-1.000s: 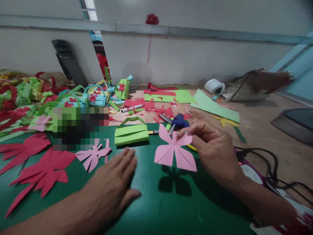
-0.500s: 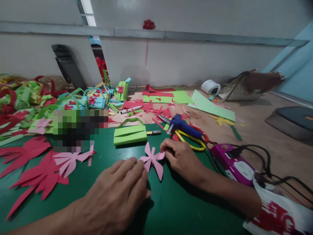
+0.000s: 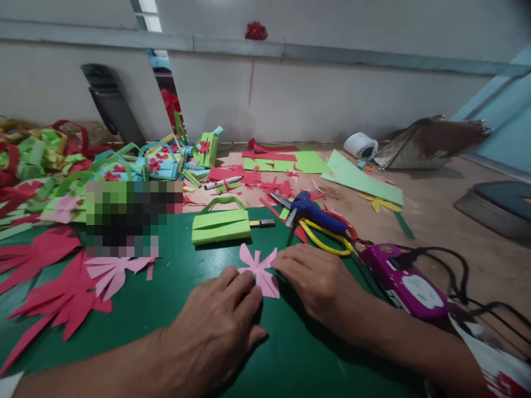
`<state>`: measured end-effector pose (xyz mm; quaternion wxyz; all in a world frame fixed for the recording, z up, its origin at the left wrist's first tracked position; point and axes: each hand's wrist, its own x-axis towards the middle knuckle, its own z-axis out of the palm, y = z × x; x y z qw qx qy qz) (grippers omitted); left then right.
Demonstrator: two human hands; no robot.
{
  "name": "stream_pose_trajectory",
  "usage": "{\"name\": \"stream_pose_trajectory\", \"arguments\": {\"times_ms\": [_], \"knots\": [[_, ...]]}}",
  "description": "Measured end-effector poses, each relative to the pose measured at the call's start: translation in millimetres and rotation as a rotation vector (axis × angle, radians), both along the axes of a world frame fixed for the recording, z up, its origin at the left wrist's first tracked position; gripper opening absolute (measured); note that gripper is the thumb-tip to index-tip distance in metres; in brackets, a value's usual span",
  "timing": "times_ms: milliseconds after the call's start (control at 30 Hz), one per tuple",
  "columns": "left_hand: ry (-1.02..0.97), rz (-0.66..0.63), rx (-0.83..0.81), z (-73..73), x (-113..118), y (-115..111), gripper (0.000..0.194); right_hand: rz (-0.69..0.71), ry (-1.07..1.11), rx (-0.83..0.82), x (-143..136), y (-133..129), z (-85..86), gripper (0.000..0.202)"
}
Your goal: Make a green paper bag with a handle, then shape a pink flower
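Observation:
A pink paper flower [image 3: 262, 272] with pointed petals lies on the green mat [image 3: 174, 309]. Fingertips of my left hand [image 3: 219, 318] press down on its left and lower petals, the thumb resting apart on the mat. On the other side, my right hand [image 3: 315, 279] has its fingers closed at the tip of the right petal; the exact pinch is partly hidden. Just beyond the flower sits a small light-green paper bag [image 3: 222, 226] with a handle. The tip of a cutter-like tool [image 3: 263, 223] sticks out at its right side.
A blue glue gun [image 3: 317, 213] and yellow-handled scissors [image 3: 321, 237] lie right of centre, near a purple power strip [image 3: 409, 284] with black cables. Red paper flowers [image 3: 68, 296] and another pink cutout [image 3: 114, 271] are at left. Paper bags and scraps [image 3: 265, 179] fill the back.
The flower's lower petals have shifted and turned slightly under my hands. My left fingers have bent further onto it, and my right hand has flattened a little beside the right petal.

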<state>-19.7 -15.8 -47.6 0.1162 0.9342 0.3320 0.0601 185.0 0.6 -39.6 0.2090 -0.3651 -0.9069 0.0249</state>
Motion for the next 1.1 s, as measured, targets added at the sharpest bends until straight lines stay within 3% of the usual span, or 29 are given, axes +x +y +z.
{"name": "stream_pose_trajectory", "arguments": {"times_ms": [133, 233, 433, 567, 667, 733, 867, 967, 1100], "knots": [[-0.127, 0.033, 0.009, -3.4, -8, 0, 0.020, 0.109, -0.073, -0.041, 0, -5, -4.8, 0.019], [-0.197, 0.060, 0.158, -4.6, -15, 5, 0.020, 0.167, -0.163, -0.053, 1, -3, -3.5, 0.023], [-0.050, -0.041, 0.056, -2.7, -20, 14, 0.037, 0.155, -0.195, -0.062, 2, 5, -0.9, 0.026], [-0.046, -0.063, 0.122, -2.5, -18, 13, 0.041, 0.111, -0.171, -0.109, 2, 3, 1.1, 0.025], [-0.047, -0.086, 0.237, -11.1, -19, 13, 0.038, -0.016, -0.121, -0.047, 14, 2, 10.9, 0.018], [-0.148, -0.060, 0.340, -22.1, -21, 14, 0.040, -0.160, -0.108, 0.044, 29, 3, 22.5, 0.016], [-0.236, -0.065, 0.428, -39.0, -22, 15, 0.042, -0.452, -0.230, 0.088, 59, 19, 45.8, 0.023], [-0.227, -0.067, 0.431, -32.2, -20, 14, 0.041, -0.545, -0.374, -0.012, 65, 37, 47.9, 0.033], [-0.129, -0.055, 0.332, -10.2, -17, 11, 0.036, -0.556, -0.421, -0.068, 59, 59, 32.4, 0.034]]}}
